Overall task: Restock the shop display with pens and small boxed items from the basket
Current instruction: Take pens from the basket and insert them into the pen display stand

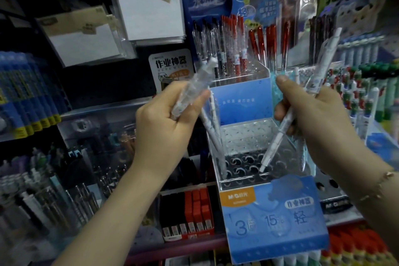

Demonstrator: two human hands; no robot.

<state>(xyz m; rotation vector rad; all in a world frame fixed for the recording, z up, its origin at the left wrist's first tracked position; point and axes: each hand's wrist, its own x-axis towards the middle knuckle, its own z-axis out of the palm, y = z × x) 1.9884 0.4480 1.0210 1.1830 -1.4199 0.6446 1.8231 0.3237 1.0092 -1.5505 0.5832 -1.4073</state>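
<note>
Left hand point(160, 123) is wrapped tight around a bundle of clear, white-patterned pens point(194, 88), held up beside the tiered clear acrylic pen stand with blue card panels point(244, 103). Right hand point(313, 114) pinches one slim white pen point(278, 136), tip down, right over the stand's holed lower tier point(244, 164); another white pen point(323, 60) juts up from its grip.

Left hand point(164, 119) grips a blurred bundle of pens point(192, 90) — right hand point(319, 119) lowers a white pen point(278, 136), seemingly into the display rack point(248, 166).

Head view; faces forward-down; close to display point(259, 157)
</note>
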